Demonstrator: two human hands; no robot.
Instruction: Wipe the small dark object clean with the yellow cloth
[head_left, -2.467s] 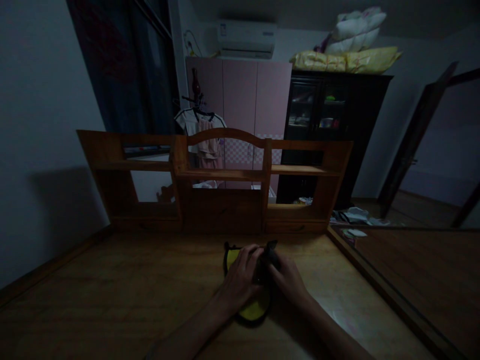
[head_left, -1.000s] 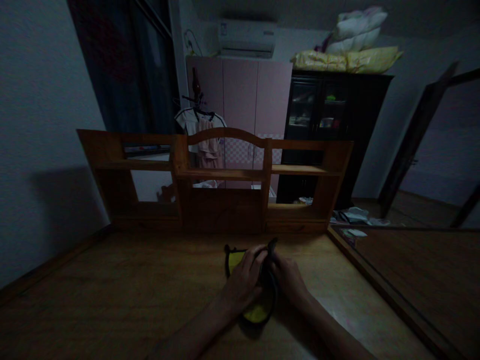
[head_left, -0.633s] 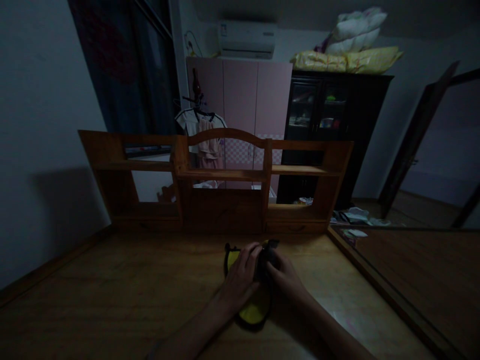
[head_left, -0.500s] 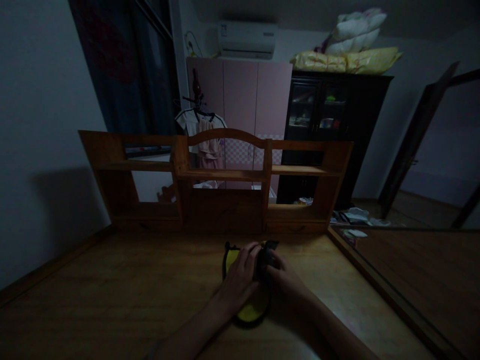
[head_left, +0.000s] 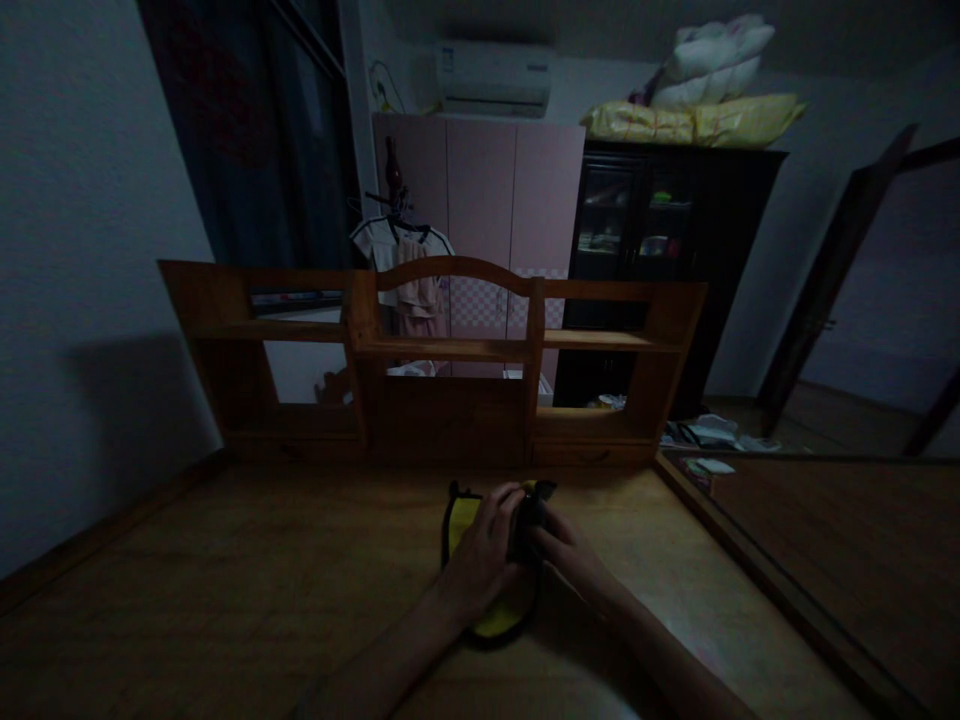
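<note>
A yellow, fabric-looking piece with black edging (head_left: 504, 618) lies on the wooden surface (head_left: 285, 590), partly covered by my hands. On its right half is a dark, shiny object (head_left: 528, 524) whose kind is too dim to make out. My left hand (head_left: 480, 555) rests over the yellow piece, its fingers curled against the dark object's left side. From the right, my right hand (head_left: 571, 552) grips the same dark object, thumb and fingers bent round it. What lies under the palms is hidden.
A wooden shelf unit (head_left: 450, 350) with drawers stands along the far edge. A raised wooden rail (head_left: 750, 570) borders the right side, and a white wall (head_left: 97, 300) the left. Beyond are a pink wardrobe (head_left: 480, 190) and a black cabinet (head_left: 720, 220). The room is dim.
My right hand's fingers have shifted slightly on the dark object. The yellow piece has moved a little to the left and up. Otherwise the scene is the same.
</note>
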